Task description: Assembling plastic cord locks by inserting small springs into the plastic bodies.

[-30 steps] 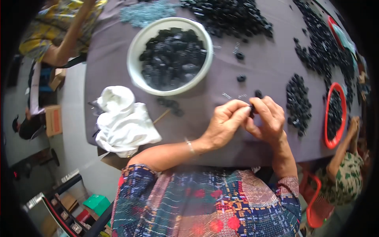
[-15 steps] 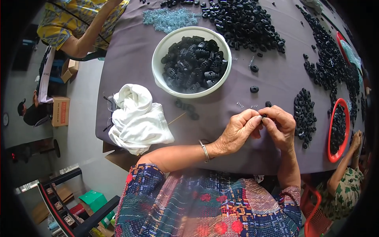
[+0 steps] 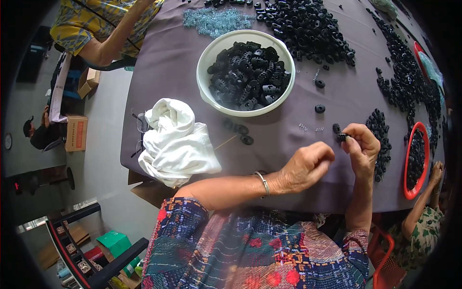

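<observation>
Between the thumb and fingers of my right hand (image 3: pixel 362 150) is a small black plastic cord lock (image 3: pixel 342 137). My left hand (image 3: pixel 305 169) hovers over the cloth to its left, with its fingers curled together; whatever they may hold is hidden. Two small clear-metal springs (image 3: pixel 303 127) lie on the cloth beyond my left hand. Close by the right fingertips rests a loose black piece (image 3: pixel 336 128), and another black piece (image 3: pixel 319 109) lies farther off. A cream bowl (image 3: pixel 204 91) full of black cord locks (image 3: pixel 248 77) stands beyond my left hand.
A heap of black pieces (image 3: pixel 308 31) and a pile of springs (image 3: pixel 216 21) lie at the far side. More black parts (image 3: pixel 380 139) and a red basin (image 3: pixel 409 193) are at right. White cloth (image 3: pixel 178 144) and glasses (image 3: pixel 139 123) sit at left. Other people sit around the table.
My hands were together at one small piece. They have parted: the left has drawn back toward me, while the right keeps the black cord lock. The view has shifted slightly.
</observation>
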{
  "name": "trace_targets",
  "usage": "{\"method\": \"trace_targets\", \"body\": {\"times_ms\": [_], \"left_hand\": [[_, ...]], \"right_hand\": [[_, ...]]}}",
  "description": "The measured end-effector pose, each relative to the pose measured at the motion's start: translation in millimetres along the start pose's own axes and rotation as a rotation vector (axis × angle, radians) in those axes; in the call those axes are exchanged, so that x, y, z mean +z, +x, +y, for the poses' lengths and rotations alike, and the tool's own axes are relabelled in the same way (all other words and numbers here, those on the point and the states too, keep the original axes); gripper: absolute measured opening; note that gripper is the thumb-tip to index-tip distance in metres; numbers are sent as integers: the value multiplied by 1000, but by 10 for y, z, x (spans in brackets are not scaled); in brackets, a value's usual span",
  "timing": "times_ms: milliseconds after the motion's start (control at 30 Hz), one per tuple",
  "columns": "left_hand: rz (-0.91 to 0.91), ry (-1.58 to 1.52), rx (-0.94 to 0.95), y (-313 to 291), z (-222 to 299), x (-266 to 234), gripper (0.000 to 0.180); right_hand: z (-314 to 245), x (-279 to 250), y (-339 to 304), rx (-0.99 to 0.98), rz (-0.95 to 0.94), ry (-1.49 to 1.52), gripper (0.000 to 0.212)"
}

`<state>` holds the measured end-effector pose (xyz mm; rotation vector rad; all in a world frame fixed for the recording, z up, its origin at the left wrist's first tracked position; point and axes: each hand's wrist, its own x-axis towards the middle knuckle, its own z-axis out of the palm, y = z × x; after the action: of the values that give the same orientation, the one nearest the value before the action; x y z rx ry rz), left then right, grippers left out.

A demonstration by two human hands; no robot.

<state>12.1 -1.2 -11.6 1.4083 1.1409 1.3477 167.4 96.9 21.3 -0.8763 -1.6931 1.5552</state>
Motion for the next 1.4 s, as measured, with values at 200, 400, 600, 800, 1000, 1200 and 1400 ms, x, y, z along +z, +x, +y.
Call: {"method": "trace_targets", "body": {"times_ms": [200,400,600,800,1000,1200,1400], "left_hand": [[-209,191,242,-55,-35,34,18],[-196,200,339,-95,-77,90,10],[-212,214,319,-65,-95,109,10],[-300,219,271,3,-45,-5,10],[-324,289,469,-64,-63,65,19],[-519,259,378,-88,13,26,23],[-660,-36,120,12,113,-101,26]], "right_hand": [[-9,146,-17,-70,-17,-162,15],[-303,420,21,-187,-148,-396,15],[-755,912,433,-133,-145,-109,24],[-660,723,482,-342,66,-371,13],[-185,338,185,-481,-26,-821,19],[-127,91,133,-512,58,-1029,17],[-126,-131,155,-448,69,-1024,20]]}}
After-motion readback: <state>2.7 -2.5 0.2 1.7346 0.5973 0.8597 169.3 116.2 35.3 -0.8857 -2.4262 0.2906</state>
